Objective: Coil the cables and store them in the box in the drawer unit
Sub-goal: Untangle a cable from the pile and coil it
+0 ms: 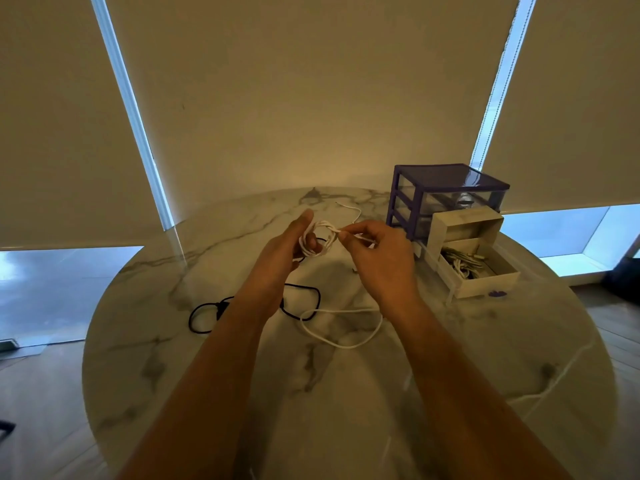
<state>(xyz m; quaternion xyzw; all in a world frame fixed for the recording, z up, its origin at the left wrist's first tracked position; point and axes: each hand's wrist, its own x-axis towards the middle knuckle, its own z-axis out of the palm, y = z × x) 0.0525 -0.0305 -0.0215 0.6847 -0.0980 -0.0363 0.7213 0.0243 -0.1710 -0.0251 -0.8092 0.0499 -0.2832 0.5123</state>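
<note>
Holding a small white cable coil [317, 241] up over the far-middle of the marble table [145, 341], my left hand [289, 247] has fingers curled through the loops, and my right hand [375, 249] pinches the cable's free tail just right of the coil; hands close together, not touching. Cable looks light, thin and floppy, a bit springy, so the loops will likely unwind if I loosen up; best grip is across the whole bundle where the strands cross, not on a single strand. A loose white cable [341, 327] and a black cable [256, 308] lie on the table nearer me, uncoiled. At right, the purple drawer unit [446, 195] has its bottom drawer [485, 289] pulled out, with an open white box [464, 226] in it already holding pale cables. Plug ends too small to tell.
</note>
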